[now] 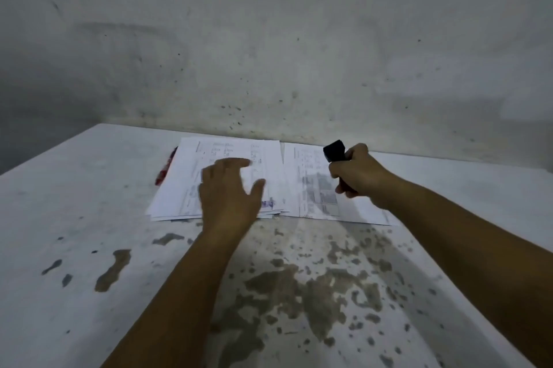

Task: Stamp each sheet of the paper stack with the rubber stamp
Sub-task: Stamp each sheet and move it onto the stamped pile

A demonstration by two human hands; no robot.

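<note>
Paper stack (pixel 227 158) lies fanned on a worn white table (pixel 74 218), close to the stained wall (pixel 269 38) at the table's far edge; its top sheet carries printed rows and columns too blurred to read, and a purple-blue stamp mark (pixel 268 204) shows near the lower right corner, its lettering illegible; the person's left hand (pixel 229 192) is spread over the stack with fingers straight and thumb out, gripping nothing, though whether it touches the paper cannot be told through the motion blur; just to the right, a second group of sheets (pixel 314 185) lies beside the stack, printed with grey table blocks that likewise cannot be read; the right hand (pixel 354 173) is above these sheets, fingers curled tightly around the handle of a black rubber stamp (pixel 335 150), whose blocky head points up and to the left, off the paper; a red pen (pixel 165 168) lies partly tucked under the stack's left edge; paint on the near tabletop is chipped in grey-brown patches.
</note>
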